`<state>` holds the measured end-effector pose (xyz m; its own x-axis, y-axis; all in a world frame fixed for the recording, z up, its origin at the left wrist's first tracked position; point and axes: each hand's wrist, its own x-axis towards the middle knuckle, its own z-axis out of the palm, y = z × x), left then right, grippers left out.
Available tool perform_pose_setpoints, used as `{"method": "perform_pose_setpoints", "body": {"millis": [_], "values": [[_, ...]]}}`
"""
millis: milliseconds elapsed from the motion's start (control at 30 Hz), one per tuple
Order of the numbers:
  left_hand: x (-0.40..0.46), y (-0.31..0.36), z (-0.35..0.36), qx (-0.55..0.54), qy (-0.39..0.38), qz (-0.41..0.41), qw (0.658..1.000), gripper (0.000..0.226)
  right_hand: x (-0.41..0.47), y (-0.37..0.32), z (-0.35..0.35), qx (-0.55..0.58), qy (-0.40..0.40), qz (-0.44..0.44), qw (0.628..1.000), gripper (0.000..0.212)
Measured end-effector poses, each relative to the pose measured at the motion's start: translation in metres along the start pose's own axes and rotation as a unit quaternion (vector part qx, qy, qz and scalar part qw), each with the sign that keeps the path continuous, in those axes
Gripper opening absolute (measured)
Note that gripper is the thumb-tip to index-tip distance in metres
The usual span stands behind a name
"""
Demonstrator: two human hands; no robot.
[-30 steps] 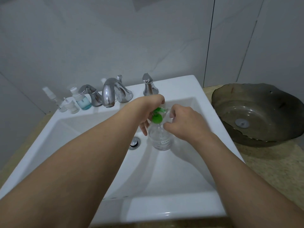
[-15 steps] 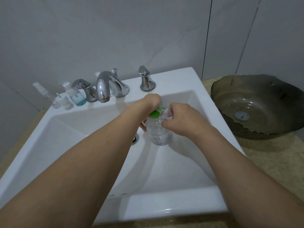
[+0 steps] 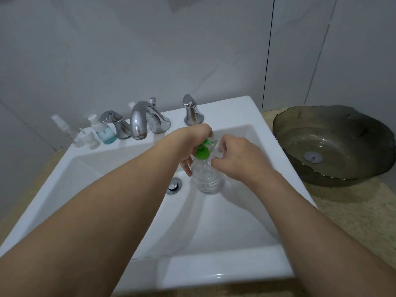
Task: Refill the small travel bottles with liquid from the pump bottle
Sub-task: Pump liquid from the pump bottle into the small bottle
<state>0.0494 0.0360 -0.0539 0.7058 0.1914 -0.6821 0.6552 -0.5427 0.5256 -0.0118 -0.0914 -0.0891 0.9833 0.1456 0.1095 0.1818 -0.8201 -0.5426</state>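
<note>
Over the white sink (image 3: pixel 216 277) basin, both hands meet at one clear pump bottle (image 3: pixel 209 179) with a green pump head (image 3: pixel 202 154). Left hand (image 3: pixel 194 144) comes over the top from the tap side — fingers curled narrow around the green head and neck, fingertips (image 3: pixel 186 168) reaching down the bottle's near-left shoulder. Right hand (image 3: pixel 237 159) closes from the other side; its fingers wrap something small and clear (image 3: pixel 217 147) held right against the pump nozzle, probably a travel bottle, but too blurred and covered to be sure. Bottle body hangs below both sets of fingers, tilted slightly, above the drain (image 3: pixel 174 185), not resting on the basin as far as I can tell.

Other small travel bottles (image 3: pixel 91 138) sit well away from the fingers on the back-left ledge, next to a blue-liquid dispenser (image 3: pixel 104 131) and the chrome faucet (image 3: pixel 140 121). Dark glass bowl (image 3: pixel 334 146) off past the right wrist.

Step, my read: pumping or lining up the nozzle to fill the small container. Next move likely needs the nozzle kept square over the small opening while the left fingers press the head down — a slip would spill into the sink
</note>
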Motion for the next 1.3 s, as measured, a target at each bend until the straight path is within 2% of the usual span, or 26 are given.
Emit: {"method": "perform_pose_setpoints", "body": {"millis": [100, 267, 467, 667, 867, 1067, 1300], "values": [[0.006, -0.001, 0.005, 0.008, 0.010, 0.006, 1.000, 0.039, 0.000, 0.001, 0.001, -0.003, -0.013, 0.007, 1.000, 0.030], [0.012, -0.005, 0.011, 0.026, 0.007, 0.002, 1.000, 0.041, 0.001, 0.003, 0.005, -0.008, -0.041, 0.019, 0.999, 0.030], [0.009, -0.008, 0.010, 0.028, 0.013, 0.005, 1.000, 0.042, 0.000, 0.002, 0.005, -0.005, -0.039, 0.015, 0.999, 0.028], [-0.005, 0.000, 0.001, -0.016, 0.013, 0.014, 1.000, 0.047, 0.000, 0.001, 0.000, -0.014, 0.015, -0.005, 1.000, 0.033], [-0.006, -0.003, 0.001, -0.012, 0.020, 0.017, 1.000, 0.032, 0.000, 0.000, 0.000, 0.015, -0.006, 0.005, 1.000, 0.030], [0.004, -0.006, 0.013, 0.024, 0.056, 0.021, 0.998, 0.041, 0.001, 0.003, 0.006, -0.006, -0.038, 0.012, 0.999, 0.030], [0.005, -0.008, 0.012, 0.016, 0.055, 0.022, 0.998, 0.039, 0.003, 0.003, 0.006, -0.013, -0.037, 0.014, 0.999, 0.028]]}}
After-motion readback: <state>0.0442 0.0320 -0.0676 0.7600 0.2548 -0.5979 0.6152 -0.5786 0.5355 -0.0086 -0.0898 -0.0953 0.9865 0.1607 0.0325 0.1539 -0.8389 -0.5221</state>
